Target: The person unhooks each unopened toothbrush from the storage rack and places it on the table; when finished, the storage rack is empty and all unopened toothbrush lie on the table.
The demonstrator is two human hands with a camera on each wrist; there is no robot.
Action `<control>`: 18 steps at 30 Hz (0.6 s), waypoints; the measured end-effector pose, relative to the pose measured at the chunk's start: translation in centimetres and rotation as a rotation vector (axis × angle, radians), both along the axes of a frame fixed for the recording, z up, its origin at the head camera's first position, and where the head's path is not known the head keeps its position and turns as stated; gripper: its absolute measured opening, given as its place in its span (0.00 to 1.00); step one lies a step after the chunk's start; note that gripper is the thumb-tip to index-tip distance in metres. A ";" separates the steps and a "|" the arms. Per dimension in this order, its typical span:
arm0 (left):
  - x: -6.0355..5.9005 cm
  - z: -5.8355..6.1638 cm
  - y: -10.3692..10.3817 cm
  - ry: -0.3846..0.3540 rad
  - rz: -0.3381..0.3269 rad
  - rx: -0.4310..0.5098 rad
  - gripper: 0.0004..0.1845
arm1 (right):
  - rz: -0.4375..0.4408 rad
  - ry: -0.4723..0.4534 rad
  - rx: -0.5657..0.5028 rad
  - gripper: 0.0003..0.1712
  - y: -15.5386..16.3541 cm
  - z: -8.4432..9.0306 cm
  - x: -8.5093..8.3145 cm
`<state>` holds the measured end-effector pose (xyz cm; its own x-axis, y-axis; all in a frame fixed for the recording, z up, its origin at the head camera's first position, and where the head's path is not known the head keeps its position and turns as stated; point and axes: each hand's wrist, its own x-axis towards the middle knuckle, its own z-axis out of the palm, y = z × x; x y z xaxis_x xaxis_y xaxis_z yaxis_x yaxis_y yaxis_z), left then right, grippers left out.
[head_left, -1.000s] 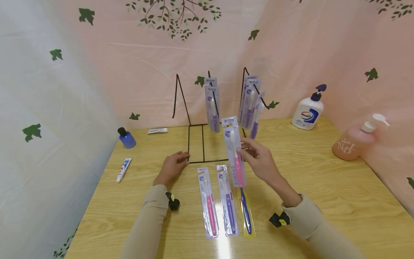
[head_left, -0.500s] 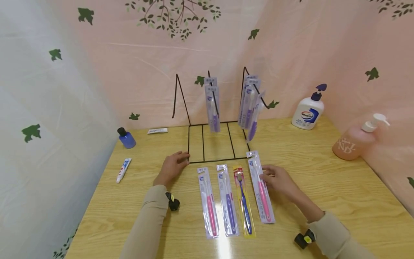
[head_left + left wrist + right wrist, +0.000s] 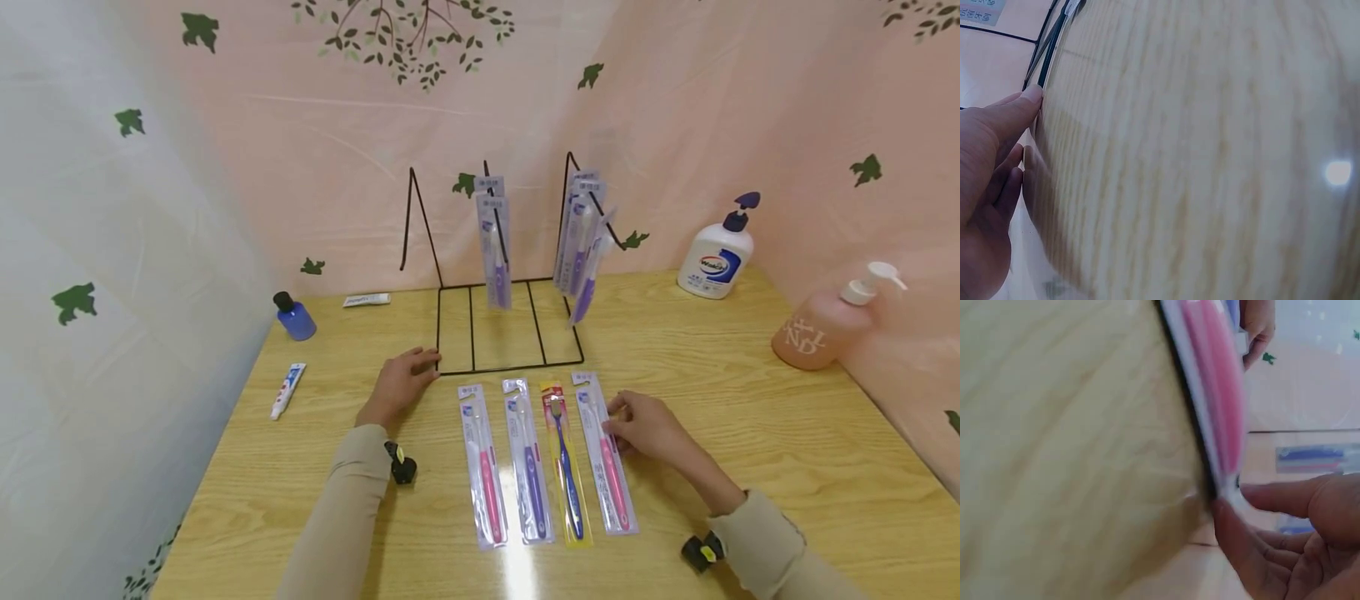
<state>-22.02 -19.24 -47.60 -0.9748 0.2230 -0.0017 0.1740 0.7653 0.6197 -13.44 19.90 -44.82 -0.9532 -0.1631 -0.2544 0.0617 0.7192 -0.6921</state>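
Observation:
My right hand (image 3: 648, 427) pinches the right edge of a packaged pink toothbrush (image 3: 609, 467) between thumb and fingers; in the right wrist view its pink handle (image 3: 1222, 394) rises from the fingertips, close over the table. Left of it lie a yellow-backed pack with a blue toothbrush (image 3: 567, 467), a purple toothbrush pack (image 3: 528, 467) and another pink toothbrush pack (image 3: 483, 475), side by side. My left hand (image 3: 399, 385) holds the front left corner of a black wire rack (image 3: 510, 367), thumb tip on the wire in the left wrist view.
Purple toothbrush packs hang on the rack's middle hook (image 3: 497, 250) and right hook (image 3: 581, 233); the left hook (image 3: 408, 217) is bare. A blue bottle (image 3: 297, 321) and two toothpaste tubes (image 3: 288, 392) sit left. Two pump bottles (image 3: 714, 258) stand right, before a pink curtain.
My right hand has brought the pink toothbrush pack from in front of the rack down to the right end of the row, then slightly nearer me. My left hand stays at the rack.

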 end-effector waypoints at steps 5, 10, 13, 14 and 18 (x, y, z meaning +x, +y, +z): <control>-0.1 0.0 0.0 0.004 0.001 -0.011 0.20 | 0.077 0.148 0.095 0.16 -1.3 1.8 -0.5; -0.1 0.0 -0.1 0.002 -0.001 -0.008 0.20 | 0.145 0.391 -0.044 0.17 -4.5 5.0 -2.4; -0.1 0.0 -0.1 0.002 -0.001 -0.001 0.20 | 0.157 0.506 -0.177 0.19 -6.8 7.0 -4.0; -0.1 0.0 -0.1 0.007 0.000 0.000 0.20 | 0.154 0.527 -0.218 0.20 -7.7 7.5 -4.5; -0.1 -0.1 -0.1 0.024 -0.010 -0.004 0.19 | 0.100 0.570 -0.332 0.26 -10.6 7.9 -7.3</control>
